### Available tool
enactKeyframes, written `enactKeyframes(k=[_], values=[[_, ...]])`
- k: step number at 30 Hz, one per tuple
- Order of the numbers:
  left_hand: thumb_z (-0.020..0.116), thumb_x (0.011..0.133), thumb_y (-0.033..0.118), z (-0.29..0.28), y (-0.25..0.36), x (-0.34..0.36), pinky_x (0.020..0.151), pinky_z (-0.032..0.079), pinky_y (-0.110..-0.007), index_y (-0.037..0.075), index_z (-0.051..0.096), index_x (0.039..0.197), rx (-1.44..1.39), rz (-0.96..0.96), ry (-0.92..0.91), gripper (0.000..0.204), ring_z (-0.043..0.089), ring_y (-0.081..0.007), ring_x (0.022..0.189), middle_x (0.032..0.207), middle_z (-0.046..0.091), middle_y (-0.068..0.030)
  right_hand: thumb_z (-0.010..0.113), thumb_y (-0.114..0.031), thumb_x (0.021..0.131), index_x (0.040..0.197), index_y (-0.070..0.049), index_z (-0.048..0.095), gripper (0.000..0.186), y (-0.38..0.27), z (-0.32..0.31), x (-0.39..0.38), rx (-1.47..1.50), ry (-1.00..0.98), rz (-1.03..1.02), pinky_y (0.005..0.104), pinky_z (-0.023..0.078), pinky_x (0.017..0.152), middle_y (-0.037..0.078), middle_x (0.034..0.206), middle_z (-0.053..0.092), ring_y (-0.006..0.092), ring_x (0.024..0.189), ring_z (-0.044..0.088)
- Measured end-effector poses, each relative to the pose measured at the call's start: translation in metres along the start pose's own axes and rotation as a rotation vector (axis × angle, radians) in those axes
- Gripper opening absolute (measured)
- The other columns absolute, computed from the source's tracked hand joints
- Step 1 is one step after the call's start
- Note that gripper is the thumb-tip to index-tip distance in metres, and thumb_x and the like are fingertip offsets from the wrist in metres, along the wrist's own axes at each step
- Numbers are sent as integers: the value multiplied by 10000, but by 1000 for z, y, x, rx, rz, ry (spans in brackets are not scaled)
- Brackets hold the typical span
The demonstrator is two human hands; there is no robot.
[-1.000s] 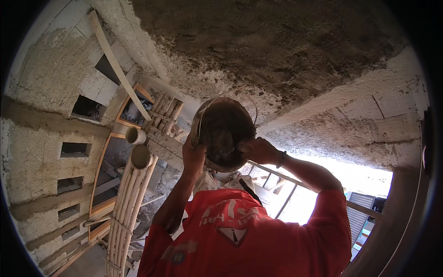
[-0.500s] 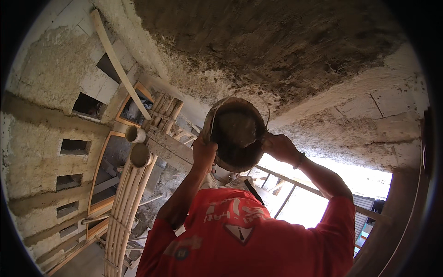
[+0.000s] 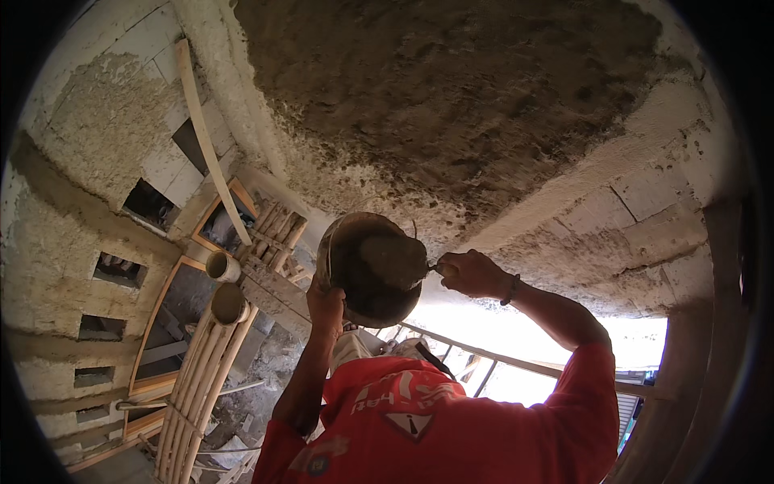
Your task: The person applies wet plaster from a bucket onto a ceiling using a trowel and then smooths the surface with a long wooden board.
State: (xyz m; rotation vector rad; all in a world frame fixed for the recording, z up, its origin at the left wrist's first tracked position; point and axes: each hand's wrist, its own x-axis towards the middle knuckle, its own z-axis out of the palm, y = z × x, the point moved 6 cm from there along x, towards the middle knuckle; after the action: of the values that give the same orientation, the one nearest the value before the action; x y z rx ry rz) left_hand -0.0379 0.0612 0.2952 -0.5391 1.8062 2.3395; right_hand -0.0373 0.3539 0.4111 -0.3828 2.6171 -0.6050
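My left hand (image 3: 326, 310) is closed on the near left edge of a round bucket (image 3: 325, 262), whose mouth tilts toward me. The inside of the bucket is dark and its depth is hard to see. To the right, my right hand (image 3: 476, 276) is wrapped around the handle of a trowel (image 3: 432, 267). The trowel's blade reaches over the bucket mouth, and a lump of wet grey mortar (image 3: 391, 260) covers it. A thin wire handle stands up at the bucket's far right rim.
Dark wet plaster (image 3: 451, 89) covers much of the surface above the bucket, with rough pale wall around it. On the left are a bundle of long poles (image 3: 189, 395), a leaning wooden strip (image 3: 201, 129) and a block wall with square openings. A bright opening (image 3: 524, 331) lies behind my right arm.
The bucket and my left hand have shifted left and lower in view. My right hand has drawn away from the bucket's rim, and the mortar-loaded trowel now shows more plainly.
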Motion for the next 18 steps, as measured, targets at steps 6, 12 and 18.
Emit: enactKeyframes(k=[6,12,18], values=[[491,645,-87,-28,-12,-15,827,458,-267,-32,542,1227,22,60,71,586,586,-181,951,1079,614,-78,760,-207,739,1127,-51,527,479,-52,-64,-30,79,-119,10,372,525,670,120,826,674,268,745,671],[503,640,-70,-54,-35,-43,775,453,-256,-16,544,1245,55,25,215,608,573,-166,898,1045,607,-64,749,-244,776,1118,-26,607,429,-97,-125,-60,149,-232,-275,329,536,627,123,814,678,201,681,671],[483,629,-59,-48,-68,-66,831,447,-273,-34,534,1233,106,-118,243,607,579,-210,910,1032,601,-91,696,-264,847,1135,-33,606,379,41,-163,-40,159,53,118,293,504,598,52,760,635,135,638,615]])
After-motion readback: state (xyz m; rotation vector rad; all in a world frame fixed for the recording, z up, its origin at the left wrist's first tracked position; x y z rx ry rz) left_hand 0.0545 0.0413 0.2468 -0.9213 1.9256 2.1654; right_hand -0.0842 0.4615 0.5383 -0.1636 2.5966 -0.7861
